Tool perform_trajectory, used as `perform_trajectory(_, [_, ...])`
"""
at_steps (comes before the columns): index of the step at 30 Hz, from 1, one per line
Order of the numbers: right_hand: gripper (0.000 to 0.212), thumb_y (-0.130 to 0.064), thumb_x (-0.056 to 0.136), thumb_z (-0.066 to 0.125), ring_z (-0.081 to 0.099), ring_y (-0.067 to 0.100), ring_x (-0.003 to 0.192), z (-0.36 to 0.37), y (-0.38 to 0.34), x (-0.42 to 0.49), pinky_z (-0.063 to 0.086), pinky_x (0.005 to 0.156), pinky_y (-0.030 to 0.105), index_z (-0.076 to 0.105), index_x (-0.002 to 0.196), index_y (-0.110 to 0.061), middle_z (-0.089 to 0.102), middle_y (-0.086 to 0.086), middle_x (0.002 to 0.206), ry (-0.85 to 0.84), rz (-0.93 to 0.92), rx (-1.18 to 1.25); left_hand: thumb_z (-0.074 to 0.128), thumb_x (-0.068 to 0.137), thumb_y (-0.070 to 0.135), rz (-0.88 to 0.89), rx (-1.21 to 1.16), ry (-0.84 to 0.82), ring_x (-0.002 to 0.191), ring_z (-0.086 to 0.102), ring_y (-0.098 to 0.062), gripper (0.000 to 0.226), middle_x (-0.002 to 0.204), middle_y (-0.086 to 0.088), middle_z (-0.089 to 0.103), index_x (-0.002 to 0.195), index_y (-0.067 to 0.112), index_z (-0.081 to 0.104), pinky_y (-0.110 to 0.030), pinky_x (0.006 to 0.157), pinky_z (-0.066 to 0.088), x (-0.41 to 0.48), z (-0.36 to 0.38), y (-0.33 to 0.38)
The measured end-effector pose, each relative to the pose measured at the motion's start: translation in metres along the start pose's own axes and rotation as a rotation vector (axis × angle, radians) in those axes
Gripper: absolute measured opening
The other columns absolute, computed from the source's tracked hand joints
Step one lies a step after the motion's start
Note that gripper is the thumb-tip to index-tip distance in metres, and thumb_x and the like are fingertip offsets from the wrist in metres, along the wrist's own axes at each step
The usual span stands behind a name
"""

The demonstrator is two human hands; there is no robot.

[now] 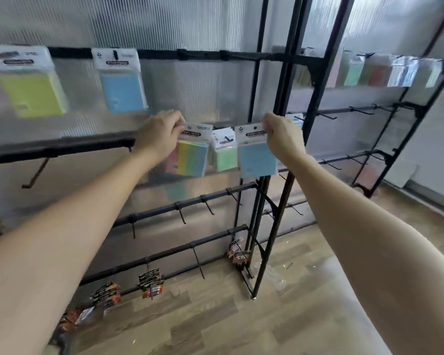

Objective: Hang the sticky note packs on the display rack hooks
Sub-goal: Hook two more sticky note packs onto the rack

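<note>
The left hand (pixel 162 135) is closed in a pinch on the white header card of a multicoloured sticky note pack (pixel 190 152), with the fingers curled over the card's upper left corner. The pack, striped pink, yellow, green and blue, hangs below the grip, tilted slightly. The right hand (pixel 280 135) is likewise clamped on the top right corner of the header of a blue sticky note pack (pixel 258 152), the thumb and fingers pressed together on the card and the pack hanging straight beneath.

Both arms are stretched forward and upward from the lower corners of the view, bare to the elbow, with the wrists held at about the same height and the 2 packs side by side in front of the black display rack (pixel 287 139). Between the 2 held packs, a green sticky note pack (pixel 223 152) is seen already hung on a hook (pixel 227 137) of the middle rail; whether either held pack touches it cannot be told.

On the top rail, to the left, a yellow-green pack (pixel 30 84) and a light blue pack (pixel 122 80) are hung. More packs (pixel 385 70) are hung on the upper rail of the right-hand rack section, blurred. Lower rails carry bare hooks (pixel 208 204), and small dark-and-orange packets (pixel 150 281) are hung near the wooden floor (pixel 292 290).
</note>
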State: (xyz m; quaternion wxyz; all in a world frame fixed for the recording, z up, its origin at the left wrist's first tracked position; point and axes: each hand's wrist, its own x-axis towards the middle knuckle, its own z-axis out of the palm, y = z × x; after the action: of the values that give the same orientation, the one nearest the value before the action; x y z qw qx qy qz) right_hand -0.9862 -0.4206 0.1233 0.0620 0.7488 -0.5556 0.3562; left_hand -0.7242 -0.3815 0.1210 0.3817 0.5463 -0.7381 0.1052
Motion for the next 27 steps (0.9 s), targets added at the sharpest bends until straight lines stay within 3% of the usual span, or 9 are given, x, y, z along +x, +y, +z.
perform_trajectory(4, [0.019,0.005,0.084,0.035,0.041,0.026,0.073,-0.008,0.065,0.002,0.026,0.06,0.033,0.05,0.087,-0.006,0.053,0.01,0.082,0.017,0.049,-0.011,0.05,0.092,0.006,0.033,-0.031,0.009,0.087,0.052,-0.026,0.011,0.089,-0.012,0.061,0.088,0.0,0.058,-0.028,0.07,0.029,0.019,0.056,0.046])
perform_trajectory(8, [0.017,0.005,0.084,0.038,0.047,0.029,0.08,-0.013,0.128,-0.005,0.023,0.064,0.029,0.049,0.084,-0.008,0.06,0.012,0.091,0.065,0.09,-0.012,0.051,0.091,0.006,0.055,-0.113,0.003,0.082,0.048,-0.019,0.01,0.085,-0.007,0.057,0.086,0.0,0.057,-0.028,0.072,0.031,0.036,0.114,0.091])
perform_trajectory(12, [0.017,0.004,0.083,0.038,0.042,0.026,0.076,-0.019,0.187,-0.01,0.02,0.064,0.028,0.051,0.087,-0.004,0.06,0.014,0.089,0.11,0.166,-0.025,0.05,0.091,0.006,0.08,-0.168,-0.055,0.081,0.048,-0.02,0.011,0.084,-0.006,0.056,0.087,-0.001,0.057,-0.03,0.069,0.033,0.052,0.171,0.132])
perform_trajectory(17, [0.015,0.003,0.082,0.041,0.05,0.033,0.086,-0.022,0.257,-0.008,0.023,0.065,0.031,0.053,0.089,-0.004,0.06,0.014,0.091,0.12,0.208,-0.057,0.05,0.092,0.009,0.124,-0.217,-0.125,0.086,0.054,-0.024,0.01,0.089,-0.009,0.06,0.088,0.004,0.057,-0.037,0.073,0.044,0.082,0.237,0.173])
perform_trajectory(27, [0.011,-0.001,0.084,0.042,0.05,0.035,0.09,-0.012,0.377,0.033,0.022,0.065,0.032,0.052,0.089,-0.003,0.06,0.018,0.096,0.116,0.343,-0.179,0.051,0.091,0.008,0.218,-0.275,-0.084,0.084,0.054,-0.026,0.01,0.087,-0.012,0.06,0.086,0.001,0.056,-0.034,0.074,0.04,0.15,0.352,0.229])
